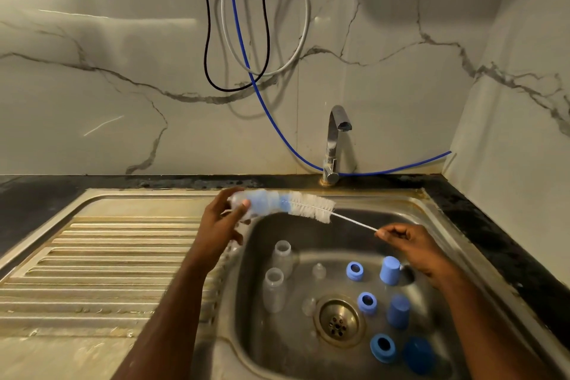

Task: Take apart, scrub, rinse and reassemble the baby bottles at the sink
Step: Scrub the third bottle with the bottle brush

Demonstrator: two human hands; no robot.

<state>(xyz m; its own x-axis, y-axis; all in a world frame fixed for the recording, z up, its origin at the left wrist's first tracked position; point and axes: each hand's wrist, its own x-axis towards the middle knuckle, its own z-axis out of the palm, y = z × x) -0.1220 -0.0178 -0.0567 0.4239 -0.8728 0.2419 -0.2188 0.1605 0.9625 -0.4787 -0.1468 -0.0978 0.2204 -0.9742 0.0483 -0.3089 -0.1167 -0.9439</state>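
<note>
My left hand (223,219) grips a clear baby bottle (246,202) held sideways above the sink's left rim. A white and blue bottle brush (308,205) is pushed partway into its mouth. My right hand (410,244) pinches the brush's thin white handle (354,220). In the steel sink (462,225) stand two more clear bottles (282,257) (274,288), two clear teats (318,270) (308,305), three blue collar rings (354,270) (367,302) (383,347) and three blue caps (390,270) (398,311) (419,355).
The tap (334,145) stands behind the basin with no water running. A ridged steel drainboard (108,256) lies to the left. The drain strainer (337,321) sits mid-basin. Cables and a blue hose (265,102) hang on the marble wall; black counter (493,241) borders the right.
</note>
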